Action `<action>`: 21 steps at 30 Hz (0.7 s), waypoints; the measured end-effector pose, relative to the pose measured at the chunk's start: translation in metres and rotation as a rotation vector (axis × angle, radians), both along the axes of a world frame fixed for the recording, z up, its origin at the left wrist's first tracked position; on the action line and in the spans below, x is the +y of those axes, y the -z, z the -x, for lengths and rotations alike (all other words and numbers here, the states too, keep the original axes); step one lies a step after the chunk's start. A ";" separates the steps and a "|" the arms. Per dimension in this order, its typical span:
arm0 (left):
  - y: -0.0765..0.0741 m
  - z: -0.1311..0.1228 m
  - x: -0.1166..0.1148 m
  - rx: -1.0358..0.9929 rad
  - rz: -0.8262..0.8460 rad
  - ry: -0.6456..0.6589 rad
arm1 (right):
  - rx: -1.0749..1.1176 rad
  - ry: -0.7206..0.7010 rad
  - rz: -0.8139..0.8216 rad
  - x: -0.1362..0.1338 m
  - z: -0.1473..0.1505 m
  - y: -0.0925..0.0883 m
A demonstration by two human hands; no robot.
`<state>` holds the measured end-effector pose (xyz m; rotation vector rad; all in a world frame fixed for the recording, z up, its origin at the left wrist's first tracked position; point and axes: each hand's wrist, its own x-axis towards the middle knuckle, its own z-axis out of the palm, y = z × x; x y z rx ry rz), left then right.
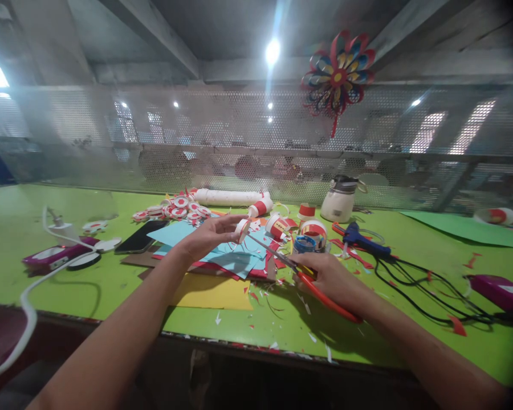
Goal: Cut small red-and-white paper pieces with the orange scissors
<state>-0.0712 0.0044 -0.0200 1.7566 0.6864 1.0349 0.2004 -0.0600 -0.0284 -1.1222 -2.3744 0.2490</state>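
Observation:
My left hand (209, 234) pinches a small white and red piece cut from a paper cup (241, 230) above the blue paper sheets (228, 259). In my right hand (331, 276) is a pair of scissors (320, 293) with orange-red handles. Their blades point up and left toward the cup piece; whether they touch it I cannot tell. Behind my hands lie red and white paper cups (277, 226), one of them near a blue-rimmed jar (304, 245). A pile of red and white cut paper flowers (179, 212) sits further left.
A blue glue gun (365, 242) with black cables lies right, below a white kettle-like jug (338, 202). Left are a phone (141, 237), a purple power strip (55, 256) and a white cable. Paper scraps litter the green table (188, 322); a perforated screen (239, 131) stands behind.

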 end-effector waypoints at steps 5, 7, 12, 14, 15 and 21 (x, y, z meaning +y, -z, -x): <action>0.000 0.002 0.001 0.007 0.014 0.022 | -0.022 0.016 0.003 0.000 0.001 0.001; 0.001 0.002 0.002 0.006 0.023 0.033 | -0.017 0.015 0.009 0.001 0.001 0.001; 0.002 0.003 0.002 0.011 0.025 0.042 | -0.014 -0.003 0.002 0.003 0.000 0.002; 0.002 0.003 0.002 0.009 0.025 0.045 | -0.017 -0.009 0.005 0.002 -0.001 0.002; 0.002 0.003 0.002 0.008 0.024 0.049 | -0.017 -0.014 0.010 0.002 -0.001 0.002; 0.001 0.002 0.002 0.015 0.025 0.053 | -0.044 -0.021 0.018 -0.002 0.000 0.000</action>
